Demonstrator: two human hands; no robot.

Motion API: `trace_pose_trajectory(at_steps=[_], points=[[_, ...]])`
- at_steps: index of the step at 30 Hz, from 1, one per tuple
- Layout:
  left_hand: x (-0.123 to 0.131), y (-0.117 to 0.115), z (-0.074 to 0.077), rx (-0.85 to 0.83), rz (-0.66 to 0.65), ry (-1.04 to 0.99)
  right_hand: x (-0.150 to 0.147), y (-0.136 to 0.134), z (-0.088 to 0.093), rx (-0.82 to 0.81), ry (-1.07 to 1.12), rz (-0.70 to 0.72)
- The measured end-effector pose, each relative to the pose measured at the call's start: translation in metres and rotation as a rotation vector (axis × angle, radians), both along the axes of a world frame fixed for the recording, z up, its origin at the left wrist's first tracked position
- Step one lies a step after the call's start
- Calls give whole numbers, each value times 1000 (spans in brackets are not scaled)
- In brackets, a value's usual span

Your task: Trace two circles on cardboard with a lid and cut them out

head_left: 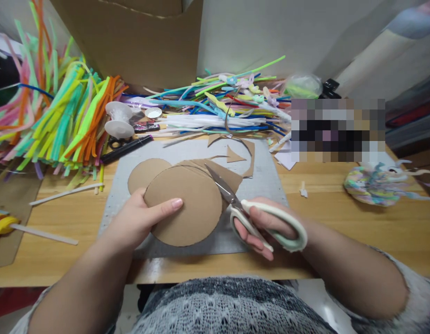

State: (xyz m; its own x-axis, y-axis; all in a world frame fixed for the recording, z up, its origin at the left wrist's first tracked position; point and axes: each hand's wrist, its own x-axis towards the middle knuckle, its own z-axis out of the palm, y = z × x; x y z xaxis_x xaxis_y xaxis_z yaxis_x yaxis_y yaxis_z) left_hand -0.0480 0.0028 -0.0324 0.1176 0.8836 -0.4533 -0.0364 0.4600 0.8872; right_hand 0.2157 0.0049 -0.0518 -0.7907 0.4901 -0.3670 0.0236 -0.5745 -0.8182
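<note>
My left hand (154,213) grips a round cardboard disc (187,204) by its left edge, thumb flat on top. In my right hand (258,227) is a pair of scissors (230,195) with white handles, fingers through the loops. The blades lie along the disc's upper right edge, where a pointed flap of cardboard (232,174) sticks out; whether they are fully closed is hard to see. Behind the disc, a second cardboard disc (147,174) rests on the grey cutting mat (266,185). A triangular scrap (234,155) and curved offcuts (250,153) lie on the mat's far side.
Bundles of coloured pipe cleaners (70,106) stand at left, with loose pipe cleaners (218,121) along the back. A spool (119,120) and a black pen-like tool (127,148) lie beyond the mat. At right sits a fuzzy pastel bundle (371,185); a cardboard box (138,46) rises behind.
</note>
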Motion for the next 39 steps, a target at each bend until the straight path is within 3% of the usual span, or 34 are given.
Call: trace_pose_trajectory(at_steps=[4, 9, 13, 20, 31, 35, 39], points=[[-4, -1, -3, -5, -71, -20, 10, 8, 3, -124, 163, 168], [-3, 0, -4, 5, -98, -7, 6, 4, 12, 264, -242, 40], [-1, 0, -4, 18, -105, 4, -1, 0, 9, 396, -322, -26], [0, 0, -4, -56, -169, -63, 4, 6, 6, 105, -44, 107], [2, 1, -6, 10, -142, -171, -4, -3, 6, 313, -237, -61], [0, 0, -6, 2, -128, -146, -3, -3, 10, 342, -280, -55], [-2, -1, -4, -68, -136, -160, 4, -1, 18, 246, -254, 23]])
